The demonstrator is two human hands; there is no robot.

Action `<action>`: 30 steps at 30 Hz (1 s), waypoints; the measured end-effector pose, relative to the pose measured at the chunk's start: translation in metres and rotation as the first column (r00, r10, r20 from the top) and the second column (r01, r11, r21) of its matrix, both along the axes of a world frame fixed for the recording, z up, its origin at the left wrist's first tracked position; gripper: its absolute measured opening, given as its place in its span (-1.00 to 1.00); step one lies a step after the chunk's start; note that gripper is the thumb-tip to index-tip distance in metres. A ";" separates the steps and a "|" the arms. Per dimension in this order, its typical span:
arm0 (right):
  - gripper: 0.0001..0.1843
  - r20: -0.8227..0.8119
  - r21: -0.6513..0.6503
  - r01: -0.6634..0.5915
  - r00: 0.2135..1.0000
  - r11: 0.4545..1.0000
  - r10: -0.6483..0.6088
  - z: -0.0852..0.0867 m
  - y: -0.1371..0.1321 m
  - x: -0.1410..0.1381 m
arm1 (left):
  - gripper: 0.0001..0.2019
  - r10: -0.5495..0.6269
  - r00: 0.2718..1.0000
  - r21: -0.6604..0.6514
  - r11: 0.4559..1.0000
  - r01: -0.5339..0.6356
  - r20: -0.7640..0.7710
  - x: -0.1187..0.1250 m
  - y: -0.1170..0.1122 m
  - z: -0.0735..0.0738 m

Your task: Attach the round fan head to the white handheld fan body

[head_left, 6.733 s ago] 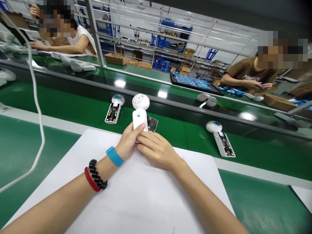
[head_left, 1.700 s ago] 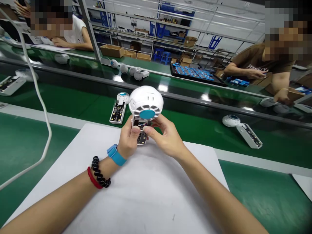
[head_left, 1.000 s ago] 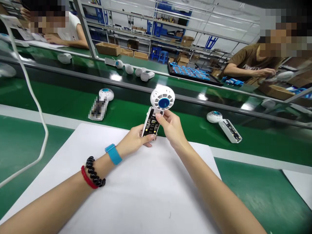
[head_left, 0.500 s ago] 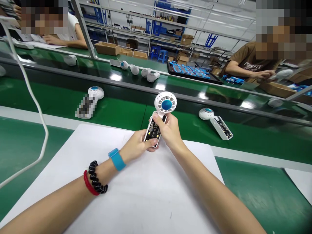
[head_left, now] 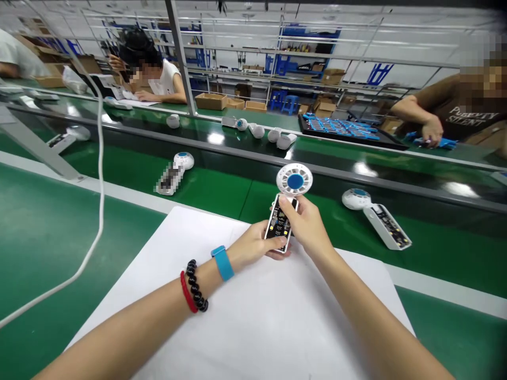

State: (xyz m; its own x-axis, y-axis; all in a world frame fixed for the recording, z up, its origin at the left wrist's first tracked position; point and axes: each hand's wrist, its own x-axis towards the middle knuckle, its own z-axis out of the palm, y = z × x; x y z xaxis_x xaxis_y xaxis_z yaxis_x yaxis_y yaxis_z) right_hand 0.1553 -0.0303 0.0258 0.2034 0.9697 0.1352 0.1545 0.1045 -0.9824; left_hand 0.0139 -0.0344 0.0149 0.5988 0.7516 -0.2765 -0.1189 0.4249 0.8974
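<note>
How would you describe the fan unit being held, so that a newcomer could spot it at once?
Start at the white sheet on the green bench; at its far edge both hands meet. The left hand and right hand hold a white handheld fan. Unlike the two similar fans lying on the belt, it is lifted.

White fan (head_left: 293, 180), blue hub; green belt (head_left: 222, 190)

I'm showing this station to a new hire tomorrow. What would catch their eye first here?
First, the small white handheld fan with a blue hub and its circuit board bared, held in the left hand and right hand over the white sheet. Next, two more open fans on the green belt: one to the left, one to the right. Beyond, a black tray of blue parts.
</note>
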 end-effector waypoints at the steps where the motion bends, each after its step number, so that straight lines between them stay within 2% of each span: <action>1: -0.40 -0.026 -0.031 -0.045 0.999 0.999 0.044 0.000 0.000 0.000 | -0.31 0.031 0.999 0.001 1.000 -0.031 0.019 0.000 0.000 0.000; 4: -0.22 -0.153 -0.105 -0.222 0.967 0.969 0.205 -0.004 -0.002 -0.005 | -0.36 0.179 0.983 0.004 0.984 -0.179 0.043 0.001 0.002 -0.001; 6: -0.15 -0.178 -0.122 -0.311 0.941 0.943 0.287 -0.007 -0.006 -0.011 | -0.41 0.277 0.960 0.018 0.960 -0.278 0.035 0.001 0.005 -0.002; 9: -0.18 -0.038 -0.115 -0.333 0.943 0.936 0.331 -0.010 -0.014 -0.022 | -0.46 0.421 0.906 0.095 0.901 -0.424 0.043 -0.002 0.012 -0.006; 12: -0.31 0.128 -0.090 -0.313 0.938 0.945 0.323 -0.012 -0.023 -0.034 | -0.51 0.539 0.839 0.203 0.816 -0.542 0.073 -0.006 0.018 -0.008; 15: -0.47 0.237 -0.077 -0.246 0.937 0.966 0.257 -0.012 -0.028 -0.040 | -0.54 0.577 0.811 0.299 0.761 -0.576 0.096 -0.008 0.019 -0.007; 20: -0.50 0.296 -0.024 -0.176 0.939 0.984 0.175 -0.009 -0.032 -0.044 | -0.63 0.590 0.798 0.400 0.705 -0.585 0.126 -0.007 0.014 -0.001; 28: -0.52 0.219 0.022 -0.184 0.960 0.983 0.175 -0.011 -0.028 -0.043 | -0.61 0.629 0.766 0.372 0.684 -0.627 0.134 -0.004 0.014 0.001; 30: -0.49 0.177 -0.038 -0.210 0.961 0.977 0.213 -0.010 -0.026 -0.040 | -0.59 0.650 0.750 0.334 0.685 -0.648 0.123 -0.006 0.016 -0.001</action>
State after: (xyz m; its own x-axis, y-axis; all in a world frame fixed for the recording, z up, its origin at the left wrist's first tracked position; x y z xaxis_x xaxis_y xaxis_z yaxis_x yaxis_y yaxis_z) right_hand 0.1149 -0.0567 0.0161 -0.0326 0.9907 0.1319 0.3049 0.1355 -0.9427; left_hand 0.0083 -0.0183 0.0142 -0.0743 0.9951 0.0657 -0.2452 -0.0821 0.9660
